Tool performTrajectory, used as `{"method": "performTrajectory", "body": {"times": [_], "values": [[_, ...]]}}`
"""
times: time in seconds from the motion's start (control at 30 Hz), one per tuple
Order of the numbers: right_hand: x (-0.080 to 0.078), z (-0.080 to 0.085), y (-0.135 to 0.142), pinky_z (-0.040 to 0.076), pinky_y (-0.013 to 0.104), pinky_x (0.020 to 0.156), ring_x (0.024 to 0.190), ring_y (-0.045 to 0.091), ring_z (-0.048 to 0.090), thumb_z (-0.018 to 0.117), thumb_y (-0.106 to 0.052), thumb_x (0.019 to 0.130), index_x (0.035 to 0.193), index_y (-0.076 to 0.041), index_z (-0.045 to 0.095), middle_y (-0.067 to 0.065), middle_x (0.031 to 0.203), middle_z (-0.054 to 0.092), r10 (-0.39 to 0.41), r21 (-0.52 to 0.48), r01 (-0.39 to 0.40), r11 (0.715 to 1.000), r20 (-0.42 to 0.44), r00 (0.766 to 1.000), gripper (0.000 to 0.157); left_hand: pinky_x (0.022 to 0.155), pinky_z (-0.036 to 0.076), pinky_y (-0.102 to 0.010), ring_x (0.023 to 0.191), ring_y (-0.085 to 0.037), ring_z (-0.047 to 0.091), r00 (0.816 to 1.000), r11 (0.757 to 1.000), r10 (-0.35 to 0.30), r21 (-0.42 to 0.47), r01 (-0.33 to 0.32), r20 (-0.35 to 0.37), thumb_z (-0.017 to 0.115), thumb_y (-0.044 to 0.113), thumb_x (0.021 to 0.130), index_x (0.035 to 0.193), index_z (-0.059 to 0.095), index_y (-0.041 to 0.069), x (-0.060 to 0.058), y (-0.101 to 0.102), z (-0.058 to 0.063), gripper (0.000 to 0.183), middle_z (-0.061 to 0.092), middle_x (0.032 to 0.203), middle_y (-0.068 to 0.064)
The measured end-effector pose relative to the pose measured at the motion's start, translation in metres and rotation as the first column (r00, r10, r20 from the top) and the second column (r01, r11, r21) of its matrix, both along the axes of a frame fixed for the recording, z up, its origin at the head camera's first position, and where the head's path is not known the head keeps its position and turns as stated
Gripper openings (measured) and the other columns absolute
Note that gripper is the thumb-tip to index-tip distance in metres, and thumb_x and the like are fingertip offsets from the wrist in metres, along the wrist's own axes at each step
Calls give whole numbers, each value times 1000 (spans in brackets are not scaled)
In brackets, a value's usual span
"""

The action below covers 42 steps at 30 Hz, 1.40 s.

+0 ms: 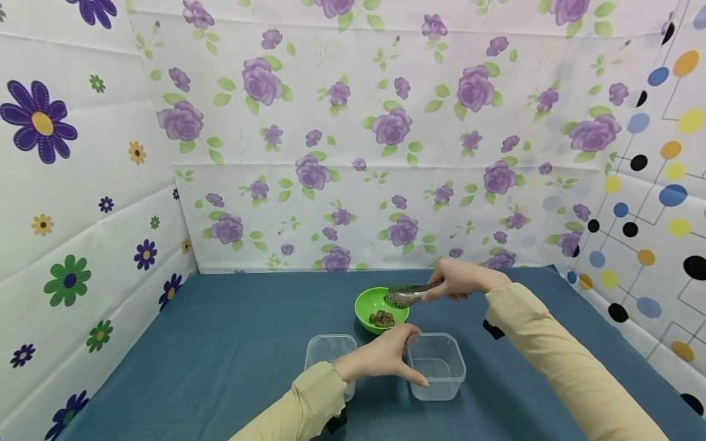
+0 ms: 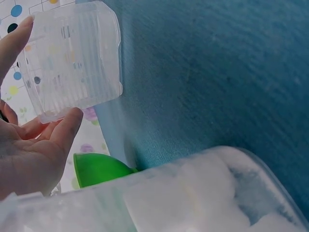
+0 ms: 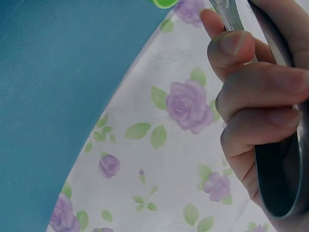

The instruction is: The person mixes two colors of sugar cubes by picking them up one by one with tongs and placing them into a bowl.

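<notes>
- Dialing in from far off, and I'd call the step in hand the pickup: the metal tongs (image 1: 408,296) hang over the right side of the green bowl (image 1: 368,301), with the brown cubes (image 1: 382,318) sitting in the bottom of it.
- Right hand (image 1: 458,278) has its fingers curled round the tongs, solid grip in the wrist view. Can't tell if the tong ends have a cube between them, and none shows there.
- Left hand (image 1: 383,355) is spread across the side of the right-hand clear container (image 1: 436,390), thumb at the near corner, fingers at the far one, so it's gripping it upright on the blue cloth (image 1: 248,343).
- That container is just in front of the bowl, a bit to the right. I see nothing inside.
- Second clear container (image 1: 318,350) is left of it, partly behind the left forearm; contents unclear to me.
- My read on the next move: tong ends down onto a cube, gentle squeeze, left hand steady. Shallow angle, so I'd watch for bumping the rim.
</notes>
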State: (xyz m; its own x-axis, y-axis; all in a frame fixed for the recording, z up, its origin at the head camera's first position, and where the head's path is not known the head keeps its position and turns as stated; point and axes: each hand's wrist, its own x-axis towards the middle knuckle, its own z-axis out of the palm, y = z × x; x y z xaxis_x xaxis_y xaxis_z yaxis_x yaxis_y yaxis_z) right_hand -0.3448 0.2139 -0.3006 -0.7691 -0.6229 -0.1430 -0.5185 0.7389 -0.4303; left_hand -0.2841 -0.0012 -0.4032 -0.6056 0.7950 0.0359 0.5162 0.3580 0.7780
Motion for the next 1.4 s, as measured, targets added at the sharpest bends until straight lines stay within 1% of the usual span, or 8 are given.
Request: {"method": "performTrajectory", "body": {"times": [0.1, 0.23, 0.4, 0.7, 0.9, 1.0, 1.2, 1.4], "values": [[3, -5, 4, 36, 25, 37, 32, 9, 31, 64, -44, 81, 100, -5, 69, 4, 44, 48, -55, 2, 55, 999, -13, 998, 43, 77, 43, -26, 97, -11, 46, 1000, 1000, 8, -10, -8, 10, 74, 22, 77, 134, 33, 1, 0, 0, 0, 73, 39, 122, -9], [6, -11, 7, 37, 26, 36, 31, 9, 31, 63, -49, 80, 115, 1, 61, 2, 42, 47, -106, -3, 106, 994, -29, 994, 60, 79, 43, -26, 103, -16, 45, 1000, 1000, 2, -22, -2, 3, 74, 24, 78, 135, 31, 0, 1, 0, 1, 76, 38, 125, -11], [8, -17, 8, 38, 27, 35, 31, 9, 32, 61, -50, 81, 118, 2, 58, 2, 43, 47, -117, -36, 116, 993, -37, 992, 63, 86, 40, -27, 114, -19, 41, 1000, 999, 11, -50, -12, -22, 74, 26, 78, 137, 29, 2, 3, -1, 4, 78, 35, 131, -10], [15, -20, 7, 40, 29, 36, 31, 10, 33, 60, -49, 83, 122, 6, 51, 4, 46, 48, -140, -61, 138, 989, -24, 990, 68, 86, 40, -28, 113, -15, 41, 997, 992, 40, -118, -48, -71, 75, 34, 74, 140, 26, 5, 7, -3, 8, 88, 35, 131, -9], [18, -22, 8, 40, 29, 37, 31, 10, 30, 58, -49, 84, 123, 7, 49, 4, 46, 47, -143, -75, 142, 987, -13, 990, 69, 87, 40, -27, 113, -19, 42, 997, 996, 44, -71, -48, -68, 75, 37, 74, 139, 30, 7, 9, -13, 15, 84, 38, 125, -5], [20, -23, 8, 40, 29, 38, 31, 10, 29, 58, -49, 84, 124, 7, 48, 4, 46, 47, -147, -79, 146, 986, -3, 989, 70, 89, 38, -26, 115, -20, 41, 998, 998, 48, -29, -50, -49, 75, 33, 75, 136, 35, 6, 8, -21, 20, 78, 40, 124, -5], [22, -25, 9, 42, 30, 39, 31, 9, 30, 58, -48, 84, 125, 5, 48, 4, 48, 48, -139, -70, 140, 988, 19, 990, 68, 90, 39, -26, 116, -20, 41, 995, 997, 81, 0, -81, -53, 73, 28, 78, 134, 38, 4, 9, -45, 27, 70, 42, 127, -9], [25, -24, 9, 37, 27, 37, 33, 10, 29, 58, -45, 86, 124, 4, 49, 4, 54, 52, -113, -85, 116, 990, 42, 993, 63, 90, 39, -27, 114, -24, 43, 991, 991, 128, 33, -127, -28, 71, 30, 79, 131, 43, 6, 11, -76, 32, 63, 45, 126, -10]]}}
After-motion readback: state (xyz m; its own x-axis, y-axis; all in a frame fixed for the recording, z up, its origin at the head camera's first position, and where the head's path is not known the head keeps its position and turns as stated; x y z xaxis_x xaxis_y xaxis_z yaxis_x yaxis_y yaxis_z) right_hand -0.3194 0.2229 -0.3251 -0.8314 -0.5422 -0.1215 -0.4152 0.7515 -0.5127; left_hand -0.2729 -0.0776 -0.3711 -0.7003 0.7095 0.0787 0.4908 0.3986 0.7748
